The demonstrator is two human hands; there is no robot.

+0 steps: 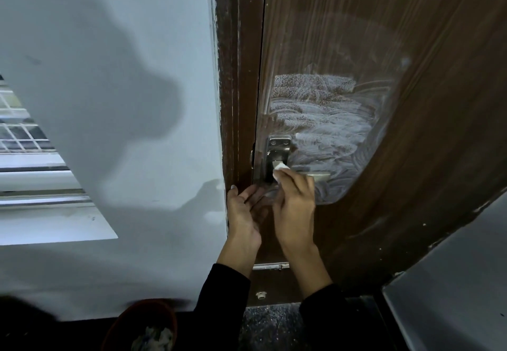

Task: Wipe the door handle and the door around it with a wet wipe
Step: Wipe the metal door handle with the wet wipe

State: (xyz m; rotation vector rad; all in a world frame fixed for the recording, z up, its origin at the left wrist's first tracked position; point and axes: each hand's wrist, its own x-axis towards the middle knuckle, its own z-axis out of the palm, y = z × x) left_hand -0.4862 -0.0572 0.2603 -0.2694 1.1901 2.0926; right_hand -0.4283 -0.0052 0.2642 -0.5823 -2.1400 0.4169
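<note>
The brown wood-grain door (411, 49) carries a metal lever handle (321, 175) on a steel plate (279, 145) near its left edge. Wet, foamy streaks (329, 120) cover the door above and right of the plate. My right hand (295, 208) pinches a white wet wipe (279, 171) against the base of the lever, hiding most of it. My left hand (244, 210) is held open, palm facing right, beside the door edge just below the plate. Black sleeves cover both forearms.
A dark brown door frame (236, 76) separates the door from a white wall (123, 104) on the left. A window with a grille (22, 134) sits far left. A brown pot (142, 326) stands on the floor below. A grey surface (452, 282) lies at lower right.
</note>
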